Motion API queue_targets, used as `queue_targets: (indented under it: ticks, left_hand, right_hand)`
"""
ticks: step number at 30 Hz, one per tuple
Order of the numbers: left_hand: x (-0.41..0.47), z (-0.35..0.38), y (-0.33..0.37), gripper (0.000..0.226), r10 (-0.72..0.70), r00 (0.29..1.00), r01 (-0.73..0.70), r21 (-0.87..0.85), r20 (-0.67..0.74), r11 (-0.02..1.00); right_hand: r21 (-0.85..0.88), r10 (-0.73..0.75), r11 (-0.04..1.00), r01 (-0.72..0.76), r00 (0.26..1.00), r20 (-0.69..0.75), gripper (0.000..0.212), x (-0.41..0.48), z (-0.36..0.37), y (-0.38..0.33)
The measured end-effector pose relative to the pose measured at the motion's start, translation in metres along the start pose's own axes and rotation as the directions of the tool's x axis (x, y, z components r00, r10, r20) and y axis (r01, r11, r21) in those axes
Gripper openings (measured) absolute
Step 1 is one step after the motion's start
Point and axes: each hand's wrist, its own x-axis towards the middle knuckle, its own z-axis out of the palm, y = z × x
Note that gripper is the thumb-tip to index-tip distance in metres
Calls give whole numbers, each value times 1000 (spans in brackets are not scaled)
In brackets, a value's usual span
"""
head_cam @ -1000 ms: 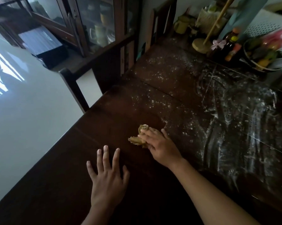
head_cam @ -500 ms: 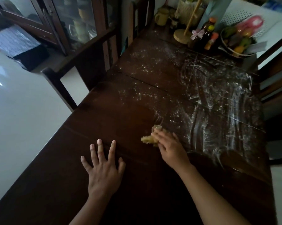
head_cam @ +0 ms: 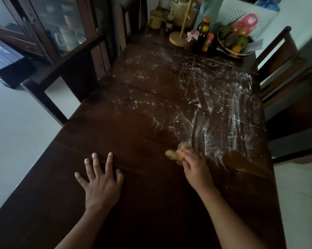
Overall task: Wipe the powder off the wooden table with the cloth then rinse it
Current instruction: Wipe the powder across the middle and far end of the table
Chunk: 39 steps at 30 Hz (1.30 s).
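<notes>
Wiping step, mid-job: right hand [head_cam: 193,166] closed round the bunched cloth [head_cam: 176,152], pressed on the surface [head_cam: 44,203] at the near edge of the powder [head_cam: 214,108]. Left hand [head_cam: 101,184] flat, fingers spread, bracing. Next prob. strokes thru the streaks far & right; rinse not yet due

No readable text anywhere you look.

Beyond your right hand [head_cam: 193,164], at the table's far end, the brown bottle [head_cam: 202,35] shows only a yellow spot with no legible lettering, and the small orange bottle [head_cam: 207,43] beside it is too blurred to read. The mug [head_cam: 154,19] past them carries no print you can make out.
</notes>
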Motion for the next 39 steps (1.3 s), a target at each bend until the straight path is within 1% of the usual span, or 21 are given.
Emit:
queue_targets:
  ticks: [2, 3, 5, 7, 9, 11, 13, 15, 16, 17, 18, 20, 22, 24, 27, 30, 32, 33, 35, 37, 39]
  left_hand:
    - [0, -3, 4, 63, -5, 1000, 5, 1, 16, 1000]
    - [-1, -4, 6, 63, -3, 999, 3, 6, 34, 1000]
    - [-3, -5, 12, 62, 14, 998, -15, 15, 65, 1000]
    - [-6, -6, 21, 63, 55, 995, -57, 12, 80, 998]
    - [-9, -7, 33, 63, 117, 988, -120, 18, 104, 993]
    - [-15, -7, 51, 63, 180, 973, -184, 14, 144, 983]
    - [-21, -4, 72, 62, 253, 954, -256, 2, 163, 967]
    - [-29, 4, 94, 61, 318, 931, -322, -2, 179, 947]
    - [-34, 9, 107, 62, 335, 925, -341, -1, 180, 940]
    - [-38, 16, 121, 62, 341, 923, -347, 4, 177, 938]
    - [-42, 22, 135, 63, 332, 928, -338, 6, 170, 941]
    - [-49, 32, 163, 64, 268, 951, -269, -17, 152, 963]
    - [-53, 40, 185, 63, 153, 981, -143, -87, 116, 986]
    - [-57, 46, 196, 61, 71, 996, -64, -117, 57, 991]
    - [-60, 50, 202, 60, 28, 1000, -28, -92, -2, 995]
    - [-59, 50, 204, 59, -5, 999, 1, -90, -45, 996]
    - [-60, 51, 205, 58, -21, 996, 12, -105, -86, 994]
    - [-60, 51, 206, 57, -30, 994, 18, -114, -105, 993]
    - [-61, 52, 207, 56, -46, 990, 29, -124, -136, 992]
    - [-61, 52, 207, 56, -54, 987, 36, -125, -150, 992]
    - [-62, 52, 209, 55, -59, 986, 40, -123, -153, 992]
  right_hand:
    - [17, 156, 988, -155, 983, -99, 44, 8, 2, -8]
    - [8, 142, 990, -141, 986, -88, 43, 4, 4, -15]
    - [30, -21, 999, 20, 999, 38, 44, -20, 8, -22]
    - [55, -204, 979, 197, 960, 189, 48, -58, -1, -14]
    - [35, -262, 965, 261, 932, 250, 54, -86, -23, 14]
    - [-15, -138, 990, 143, 974, 181, 59, -95, -48, 57]
    - [-26, 127, 992, -127, 992, 11, 58, -88, -69, 91]
    - [-36, 366, 926, -376, 916, -166, 51, -67, -71, 95]
    - [-52, 419, 896, -440, 879, -227, 49, -57, -64, 86]
    - [-61, 409, 898, -436, 878, -250, 48, -49, -54, 76]
    - [-50, 350, 928, -369, 909, -228, 48, -43, -43, 67]
    - [8, 79, 997, -78, 995, -65, 49, -44, -29, 59]
    - [60, -186, 982, 180, 973, 135, 50, -55, -40, 76]
    - [66, -299, 954, 292, 918, 259, 53, -69, -64, 109]
    - [53, -280, 960, 276, 927, 251, 57, -80, -102, 160]
    - [68, -113, 992, 108, 990, 82, 54, -49, -106, 175]
    - [28, 16, 1000, -15, 999, -36, 47, -24, -92, 159]
    - [21, 12, 1000, -11, 999, -48, 44, -16, -83, 152]
    - [54, -163, 986, 160, 985, 50, 43, -15, -75, 149]
    - [102, -360, 932, 347, 917, 171, 46, -28, -86, 168]
    - [109, -449, 894, 435, 872, 196, 53, -37, -109, 198]
